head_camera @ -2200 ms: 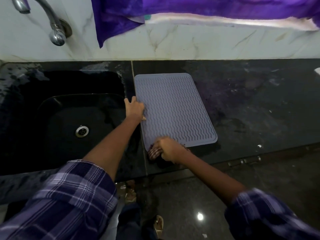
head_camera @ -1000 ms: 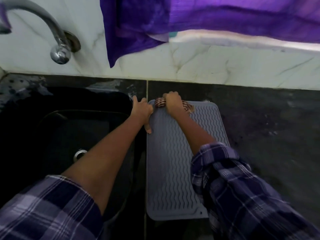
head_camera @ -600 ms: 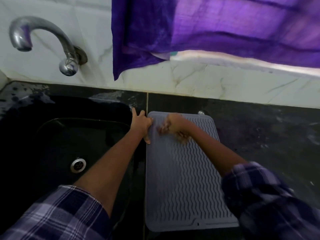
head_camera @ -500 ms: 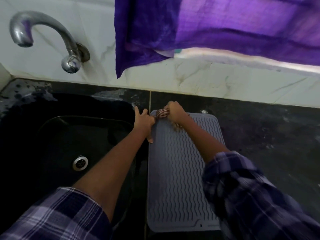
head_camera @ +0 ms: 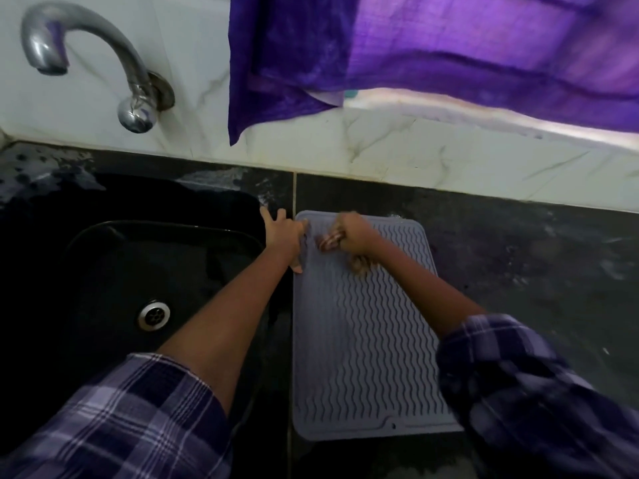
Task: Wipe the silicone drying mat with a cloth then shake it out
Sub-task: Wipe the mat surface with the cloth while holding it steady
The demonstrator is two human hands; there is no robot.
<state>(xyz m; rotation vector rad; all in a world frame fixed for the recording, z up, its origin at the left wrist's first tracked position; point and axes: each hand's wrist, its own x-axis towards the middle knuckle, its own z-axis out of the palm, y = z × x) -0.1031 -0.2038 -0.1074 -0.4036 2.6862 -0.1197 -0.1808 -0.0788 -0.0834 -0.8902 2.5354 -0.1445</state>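
Observation:
A grey silicone drying mat [head_camera: 366, 340] with wavy ridges lies flat on the black counter, its long side running away from me. My left hand [head_camera: 285, 236] presses flat on the mat's far left edge, fingers spread. My right hand [head_camera: 356, 235] is closed around a small bunched striped cloth [head_camera: 328, 242], which rests on the mat near its far left corner. Part of the cloth pokes out under my wrist. Motion blur smears the right hand.
A black sink [head_camera: 145, 288] with a metal drain [head_camera: 154, 315] lies just left of the mat. A chrome tap [head_camera: 103, 60] sticks out of the white marble wall. A purple cloth [head_camera: 415, 53] hangs above the counter [head_camera: 518, 271].
My right hand with the cloth has slid a little back toward me from the mat's far edge. My left hand has stayed on the left edge. The camera view shifted slightly.

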